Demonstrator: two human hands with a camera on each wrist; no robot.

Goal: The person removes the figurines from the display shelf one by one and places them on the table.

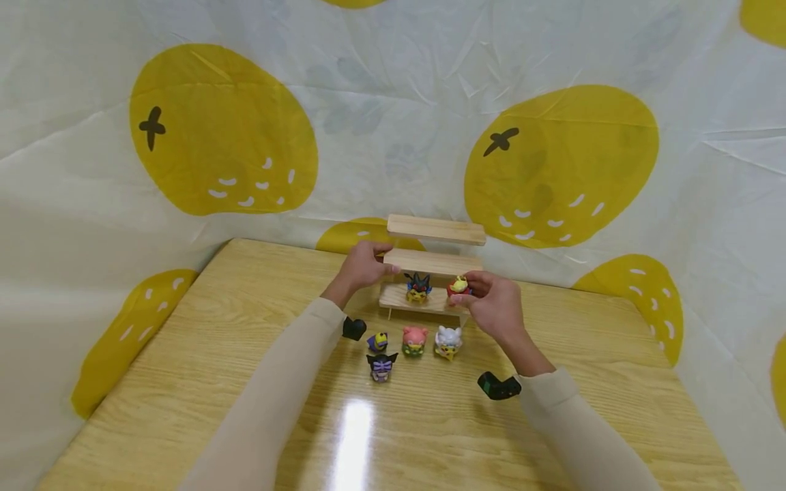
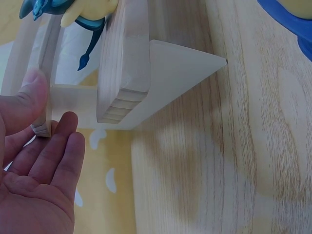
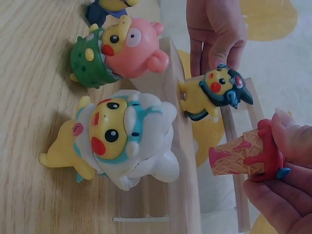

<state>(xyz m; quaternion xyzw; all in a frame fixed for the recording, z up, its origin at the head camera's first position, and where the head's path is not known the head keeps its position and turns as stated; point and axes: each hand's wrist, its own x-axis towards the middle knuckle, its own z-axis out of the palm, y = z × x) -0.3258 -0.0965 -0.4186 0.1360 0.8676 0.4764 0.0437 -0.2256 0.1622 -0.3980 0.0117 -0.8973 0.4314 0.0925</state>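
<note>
My left hand point(image 1: 364, 264) grips the left end of the middle board point(image 1: 432, 260) of a three-tier wooden shelf, thumb on top and fingers underneath. Between the thumb and fingers of my right hand point(image 1: 499, 305) is a small toy figure point(image 3: 243, 153) with a waffle-cone base and red, dripping icing. It is held over the right part of the lowest board point(image 1: 393, 297). On that board stands a yellow figure in a dark blue hood point(image 3: 214, 92), to the left of the held one. The held figure's upper part is partly covered by my fingers in the right wrist view.
In front of the shelf stand a pink-hooded figure point(image 1: 414, 341) and a white-hooded figure point(image 1: 448, 342). Left of them are a blue-and-yellow figure point(image 1: 377, 341) and a black-and-purple one point(image 1: 382, 367). The top board point(image 1: 436, 230) is close to the patterned cloth point(image 1: 393, 150) behind.
</note>
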